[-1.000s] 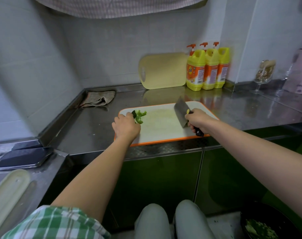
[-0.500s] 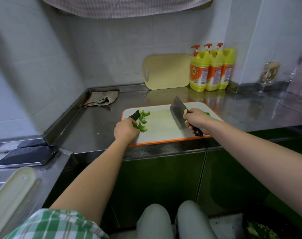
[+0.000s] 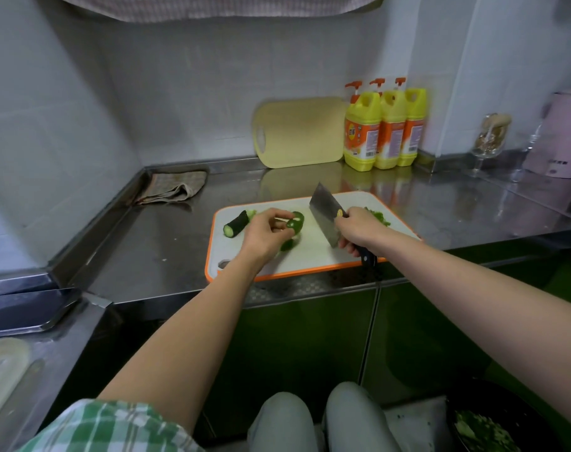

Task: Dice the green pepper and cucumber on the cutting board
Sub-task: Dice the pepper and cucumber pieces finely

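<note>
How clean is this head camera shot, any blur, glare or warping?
Head view: wide-angle bends the walls and counter; the steel mirrors the bottles; the pink appliance at the right edge is smeared; left hand pinching pepper and right hand gripping the cleaver look fairly sharp.

Steel counter is occupied by orange-rimmed cutting board near the front edge. Folded cloth is laid back-left. Yellow board is leaned against the wall, beside three detergent bottles. Glass and pink appliance are set far right.
</note>
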Available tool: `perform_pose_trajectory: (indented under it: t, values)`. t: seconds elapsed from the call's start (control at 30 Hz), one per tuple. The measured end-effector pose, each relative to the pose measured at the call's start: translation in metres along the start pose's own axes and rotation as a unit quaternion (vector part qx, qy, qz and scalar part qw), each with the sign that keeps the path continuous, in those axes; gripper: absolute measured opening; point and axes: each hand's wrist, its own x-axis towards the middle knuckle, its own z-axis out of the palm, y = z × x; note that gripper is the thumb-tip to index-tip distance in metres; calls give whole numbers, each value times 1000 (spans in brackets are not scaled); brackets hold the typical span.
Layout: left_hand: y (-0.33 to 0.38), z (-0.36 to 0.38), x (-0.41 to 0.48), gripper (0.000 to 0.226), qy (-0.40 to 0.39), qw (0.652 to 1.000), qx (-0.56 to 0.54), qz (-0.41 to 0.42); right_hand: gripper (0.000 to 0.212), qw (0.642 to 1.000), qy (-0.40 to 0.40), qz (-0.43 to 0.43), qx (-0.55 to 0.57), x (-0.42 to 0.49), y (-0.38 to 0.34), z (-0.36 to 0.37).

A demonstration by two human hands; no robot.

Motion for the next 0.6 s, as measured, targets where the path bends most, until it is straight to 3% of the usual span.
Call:
perform_pose_trajectory:
  t: [0.1,0.27,0.43,0.6]
  values:
    - [-6,10,5,25,-45,996,77,20,23,998,-13,7,-64,4,0,-4]
    - [-10,17,8,26,9,945,321,60,22,987,-33,-2,-159,5,-10,-3]
    - [-12,22,6,34,5,923,377,80,34,984,-37,-1,-176,8,-7,-5]
    - [-17,26,8,37,42,922,373,98,17,985,18,-51,-166,3,-3,-8]
